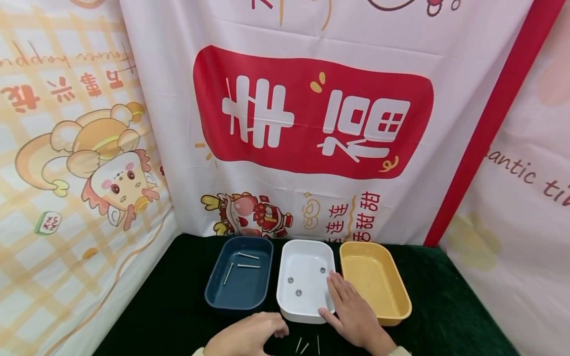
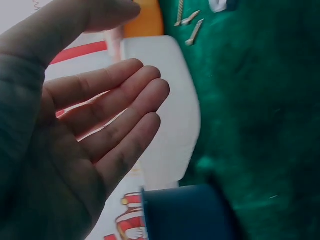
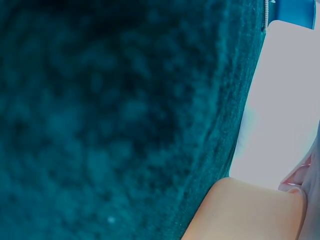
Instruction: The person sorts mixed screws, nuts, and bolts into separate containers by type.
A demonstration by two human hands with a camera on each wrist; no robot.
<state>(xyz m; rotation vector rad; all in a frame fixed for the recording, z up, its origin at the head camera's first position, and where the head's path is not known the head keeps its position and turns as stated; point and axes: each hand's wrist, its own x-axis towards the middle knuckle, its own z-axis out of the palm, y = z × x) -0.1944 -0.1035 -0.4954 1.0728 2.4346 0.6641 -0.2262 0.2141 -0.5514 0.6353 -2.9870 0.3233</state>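
Observation:
In the head view, my right hand [image 1: 354,311] has its fingers extended over the right rim of the white tray [image 1: 307,316]. Three small nuts, one of them a nut [image 1: 299,292] near the middle, lie inside that tray. My left hand [image 1: 247,333] is just in front of the blue and white trays. The left wrist view shows that hand's palm and loosely spread fingers [image 2: 135,135], with nothing held. Between the hands, three screws [image 1: 305,348] lie on the dark green cloth. Only a little of the right hand shows at the right wrist view's edge.
A blue tray [image 1: 236,302] on the left contains three long bolts, including one bolt [image 1: 248,266]. To the right of the white tray stands a yellow tray [image 1: 378,277]. Behind them hangs a printed white curtain [image 1: 169,123], with more printed cloth at both sides.

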